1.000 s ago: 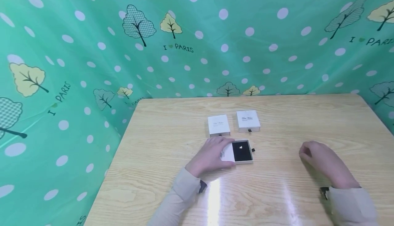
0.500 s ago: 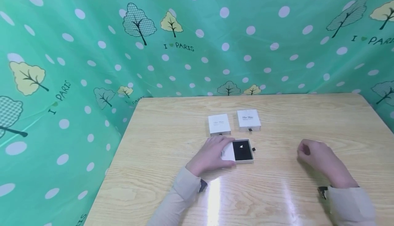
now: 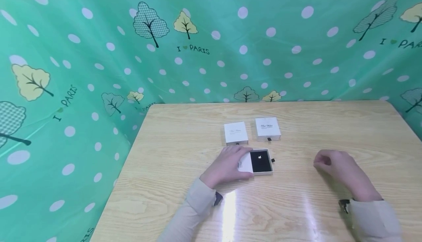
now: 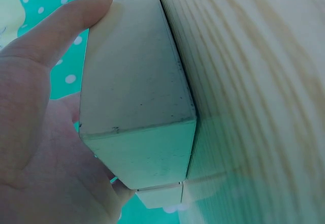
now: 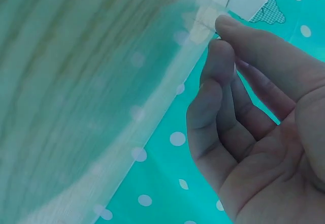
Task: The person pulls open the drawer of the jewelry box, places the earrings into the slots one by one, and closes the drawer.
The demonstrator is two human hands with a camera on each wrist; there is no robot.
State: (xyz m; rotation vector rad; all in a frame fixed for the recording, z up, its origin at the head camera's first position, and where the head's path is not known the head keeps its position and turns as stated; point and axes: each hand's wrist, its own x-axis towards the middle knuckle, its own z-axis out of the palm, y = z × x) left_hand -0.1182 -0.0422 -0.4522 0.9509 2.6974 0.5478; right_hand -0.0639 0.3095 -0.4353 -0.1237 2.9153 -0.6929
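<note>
My left hand [image 3: 227, 164] grips a white jewelry box [image 3: 245, 163] by its sides, thumb along the near side and fingers on the far side. The black-lined drawer [image 3: 266, 165] of this box is pulled out to the right, with a small star-shaped earring [image 3: 259, 157] on the lining. In the left wrist view the box's sleeve [image 4: 137, 66] lies flat by the wooden surface. To the right, my right hand [image 3: 339, 167] is held over the table, thumb and index fingertips together. A tiny speck [image 5: 218, 36] shows between those tips, too small to make out.
Two closed white boxes, a left one [image 3: 236, 133] and a right one [image 3: 267, 127], stand behind the opened box, black pull tabs facing the front. All are on a light wooden table [image 3: 171, 139]. A green dotted cloth [image 3: 211, 59] hangs behind and to the left.
The right hand has drifted slightly left toward the opened box, fingertips still together. The left hand keeps its hold, and the boxes stay put; the view shifts slightly.
</note>
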